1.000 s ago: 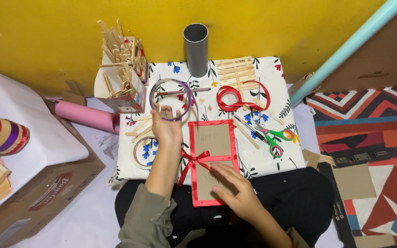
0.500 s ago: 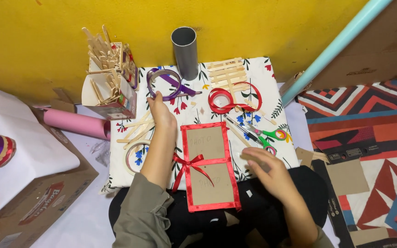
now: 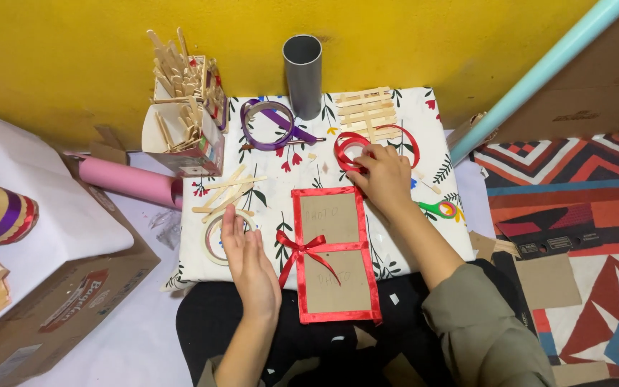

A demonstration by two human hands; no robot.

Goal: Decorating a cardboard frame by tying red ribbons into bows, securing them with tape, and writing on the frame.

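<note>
A cardboard frame (image 3: 334,258) edged in red ribbon, with a red bow at its left side, lies on a floral cloth (image 3: 410,118) in front of me. My right hand (image 3: 381,175) rests on the red ribbon roll (image 3: 349,147) just beyond the frame, fingers curled over it. My left hand (image 3: 248,261) lies flat and open beside the frame, holding nothing, its fingertips over a tape ring (image 3: 216,236). A purple ribbon roll (image 3: 266,125) sits on the cloth farther back.
A grey tube (image 3: 302,68) stands by the yellow wall. A box of wooden craft sticks (image 3: 184,118) is at back left, loose sticks (image 3: 227,190) and a stick lattice (image 3: 367,111) on the cloth. Green-handled scissors (image 3: 438,209), a pink roll (image 3: 127,180), a cardboard box (image 3: 51,308) lie around.
My left hand has drawn back from the purple ribbon roll to the tape ring. My right hand has moved from the frame's lower part up to the red ribbon roll.
</note>
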